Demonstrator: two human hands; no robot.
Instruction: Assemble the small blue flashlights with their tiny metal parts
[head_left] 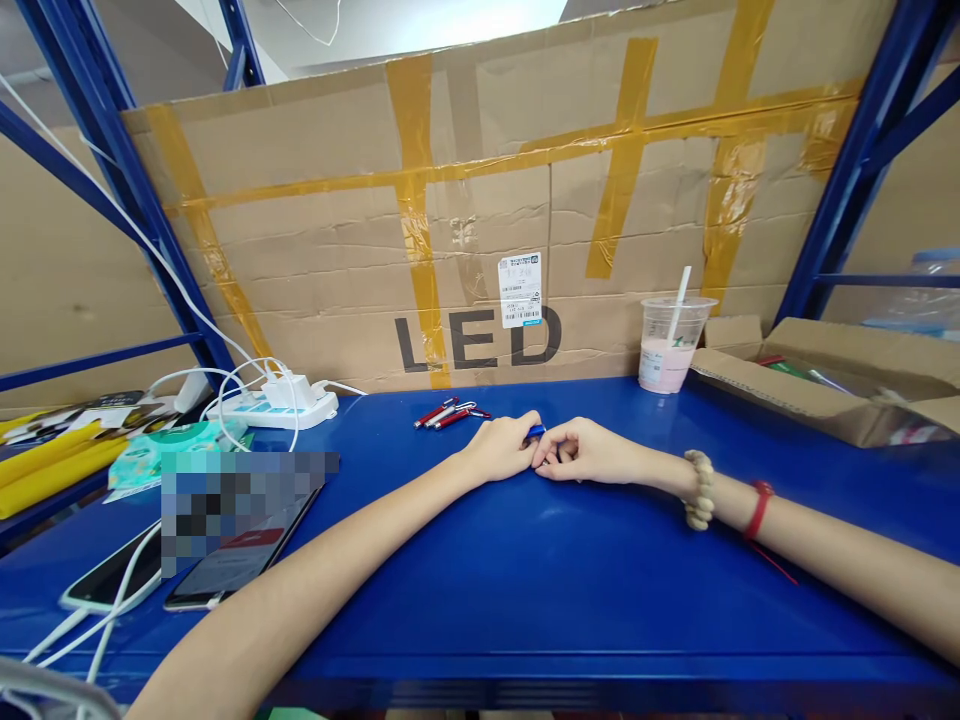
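My left hand (501, 448) is closed around a small blue object (535, 431), and only a short piece of it shows above the fingers. Right against it, my right hand (583, 450) has its fingers curled in a pinch. What the right fingertips hold, if anything, is hidden. Both hands rest low over the blue tabletop (525, 580). Just beyond the left hand lie several small red and silver metal pieces (448, 413) with carabiner-like clips.
A clear cup (667, 350) of pink drink with a straw stands at the back right, beside an open cardboard box (855, 385). At left are a white power strip (277, 405), a phone (112, 575) and trailing cables. A large cardboard sheet (337, 250) closes off the back.
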